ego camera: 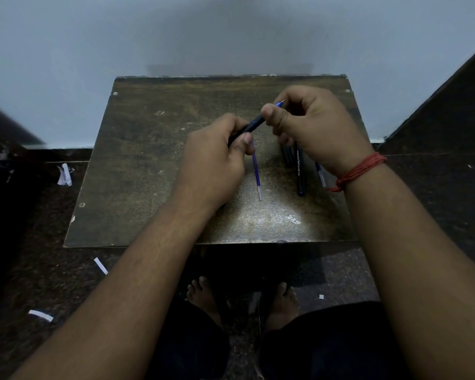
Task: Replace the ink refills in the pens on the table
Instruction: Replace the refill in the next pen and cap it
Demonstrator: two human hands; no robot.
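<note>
Pale wall behind, dark speckled floor below, and a worn brown surface (154, 160) carrying all the work. You've got one pen (254, 125) lifted just above that surface, near its middle, and both hands are on it. Your left hand (214, 160) has its grip curled round the dark barrel; your right hand (310, 124) pinches the front section, with the blue tip poking out past the fingers (269, 112). The pen's long axis runs on a slant, barrel end low toward your left hand, tip pointing up and away toward the wall on your right.

Looks like you're at the threaded joint, either screwing the front on or off; which of the two, I can't tell. The next move calls for a steady counter-twist, left grip firm, right fingers turning, and the two halves kept in line.

On the surface, directly under the pen, a loose refill (257, 174) lies lengthwise, its clear end toward you. More dark pens (299, 171) rest just right of that refill, half hidden under your right wrist.
</note>
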